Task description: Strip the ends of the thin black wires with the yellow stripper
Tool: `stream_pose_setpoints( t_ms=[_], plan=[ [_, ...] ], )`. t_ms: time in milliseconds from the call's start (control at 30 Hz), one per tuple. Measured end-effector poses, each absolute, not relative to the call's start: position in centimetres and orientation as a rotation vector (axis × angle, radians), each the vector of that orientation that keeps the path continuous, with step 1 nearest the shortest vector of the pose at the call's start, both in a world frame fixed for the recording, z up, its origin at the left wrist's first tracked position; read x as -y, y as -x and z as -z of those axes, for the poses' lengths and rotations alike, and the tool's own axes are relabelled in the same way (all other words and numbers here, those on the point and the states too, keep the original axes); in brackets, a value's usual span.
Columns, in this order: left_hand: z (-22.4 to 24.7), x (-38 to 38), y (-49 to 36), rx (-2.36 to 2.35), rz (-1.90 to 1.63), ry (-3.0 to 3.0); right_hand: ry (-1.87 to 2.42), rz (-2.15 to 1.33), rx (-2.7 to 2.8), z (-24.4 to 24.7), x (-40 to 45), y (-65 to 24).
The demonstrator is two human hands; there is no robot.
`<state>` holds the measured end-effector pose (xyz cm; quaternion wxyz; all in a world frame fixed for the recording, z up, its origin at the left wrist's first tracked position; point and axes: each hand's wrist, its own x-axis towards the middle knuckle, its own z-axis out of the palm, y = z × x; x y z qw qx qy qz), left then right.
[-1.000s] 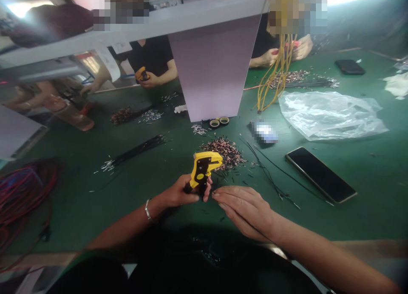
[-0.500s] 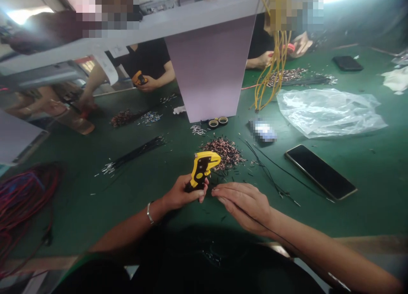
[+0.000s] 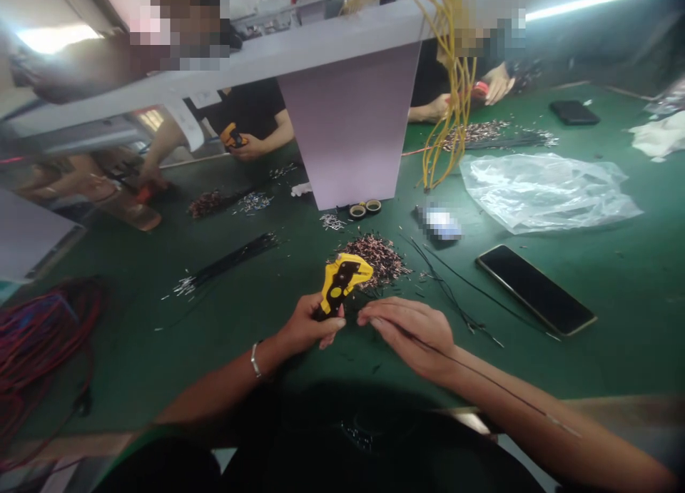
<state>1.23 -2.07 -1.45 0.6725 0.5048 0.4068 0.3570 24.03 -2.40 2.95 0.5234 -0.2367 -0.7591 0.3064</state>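
Note:
My left hand (image 3: 310,322) is closed round the dark handle of a yellow and black wire stripper (image 3: 338,285), whose head points up and to the right. Just right of it, my right hand (image 3: 409,329) pinches a thin black wire (image 3: 484,370) between thumb and fingers. The wire trails back along my right forearm; its front end is hard to make out at the fingertips. Behind the stripper lies a heap of short copper-coloured and black wire scraps (image 3: 377,257). A few loose black wires (image 3: 447,290) rest to the right of the heap.
A phone (image 3: 536,290) and a clear plastic bag (image 3: 546,193) lie on the right. Bundled black wires (image 3: 230,261) are at left, with coiled red cable (image 3: 46,343) farther out. Tape rolls (image 3: 364,208) sit by an upright panel (image 3: 350,129). Co-workers' hands (image 3: 251,147) are across the table.
The wire stripper has tilted slightly and its handles look closer together. My right hand has shifted a little, and the wire now lies over the forearm. The view has moved slightly.

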Motion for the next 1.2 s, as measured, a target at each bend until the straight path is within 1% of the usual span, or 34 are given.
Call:
stream_pose_setpoints(
  t_ms=[100,267,400,633,800,1200],
  plan=[
    [0.9,2.0,-1.5,-0.83,-0.818,-1.016,0.719,-0.941,1.634,-2.9,2.1,-24.1],
    [-0.1,1.5,-1.6,-0.654,-0.763,-0.85,0.713,-1.441,1.08,-2.6,0.7,-24.4],
    [0.0,1.3,-1.2,-0.514,-0.688,-0.798,0.697,-1.613,0.883,-3.0,-0.6,-25.2],
    [0.2,1.3,-1.2,-0.381,-0.578,-0.821,0.652,-1.732,0.772,-3.3,-1.6,-26.3],
    [0.0,1.2,-1.2,-0.38,-0.593,-0.825,0.646,-1.77,0.725,-3.0,-1.9,-26.4],
    [0.5,1.5,-0.9,-0.444,-0.595,-0.887,0.768,-1.726,0.697,-1.8,-1.9,-25.5]
  ],
)
